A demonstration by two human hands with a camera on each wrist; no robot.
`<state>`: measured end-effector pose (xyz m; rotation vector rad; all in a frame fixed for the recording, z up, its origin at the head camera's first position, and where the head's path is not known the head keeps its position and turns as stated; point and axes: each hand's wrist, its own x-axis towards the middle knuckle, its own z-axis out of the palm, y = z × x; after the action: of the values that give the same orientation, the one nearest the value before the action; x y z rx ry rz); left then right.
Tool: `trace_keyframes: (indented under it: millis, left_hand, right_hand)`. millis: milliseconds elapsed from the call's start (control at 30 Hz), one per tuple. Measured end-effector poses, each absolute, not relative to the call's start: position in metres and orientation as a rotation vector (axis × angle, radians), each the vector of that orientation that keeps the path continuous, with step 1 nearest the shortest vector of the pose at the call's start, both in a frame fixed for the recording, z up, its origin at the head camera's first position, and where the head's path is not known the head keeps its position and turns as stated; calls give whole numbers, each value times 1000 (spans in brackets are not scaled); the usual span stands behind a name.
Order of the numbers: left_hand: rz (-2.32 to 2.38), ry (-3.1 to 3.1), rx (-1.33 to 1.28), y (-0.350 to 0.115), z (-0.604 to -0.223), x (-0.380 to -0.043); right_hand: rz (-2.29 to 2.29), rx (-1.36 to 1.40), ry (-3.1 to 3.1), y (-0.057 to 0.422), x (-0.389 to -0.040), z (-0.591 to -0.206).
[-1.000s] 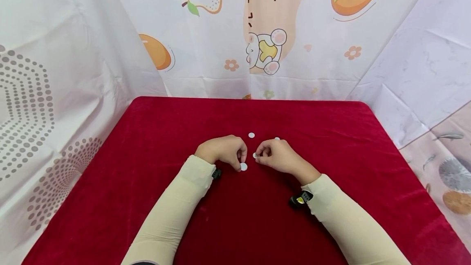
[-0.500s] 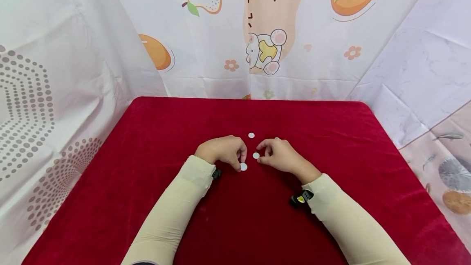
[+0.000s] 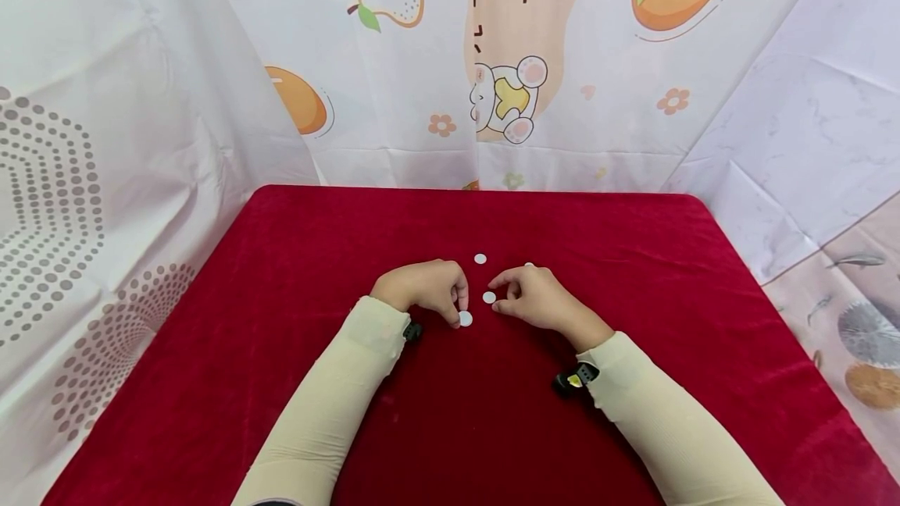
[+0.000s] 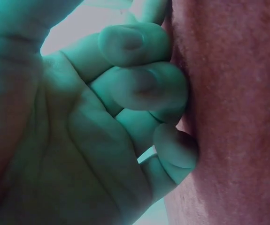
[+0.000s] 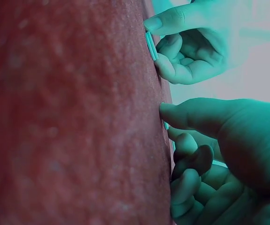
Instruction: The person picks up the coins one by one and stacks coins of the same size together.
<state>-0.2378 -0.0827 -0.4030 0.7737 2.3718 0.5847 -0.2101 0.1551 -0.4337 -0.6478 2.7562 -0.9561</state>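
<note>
In the head view my left hand (image 3: 429, 287) pinches a round white disc (image 3: 466, 318) at the cloth, between thumb and fingers. From the right wrist view this looks like a small stack of thin discs (image 5: 151, 46), standing between thumb and index finger. My right hand (image 3: 534, 297) is around a second white disc (image 3: 489, 297); its thumb and index finger stand apart on either side of it. That disc lies flat on the red cloth. The left wrist view shows the left palm and curled fingers (image 4: 135, 89), with the discs out of sight.
Another white disc (image 3: 480, 258) lies farther back between the hands. Behind the right hand, one more disc (image 3: 530, 265) is mostly hidden. A red velvet cloth (image 3: 598, 233) covers the table, and patterned white curtains (image 3: 394, 115) hang around it.
My right thumb and index finger have spread apart and let go of the disc, which now shows whole on the cloth. The left hand has stayed nearly in place.
</note>
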Motion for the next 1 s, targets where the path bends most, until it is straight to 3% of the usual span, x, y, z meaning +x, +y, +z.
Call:
trace_keyframes:
  millis: [1000]
  left_hand:
    - [778,2213,747,-93,-413,-249]
  right_hand:
    - [-943,-670,2766,152,-207,-434]
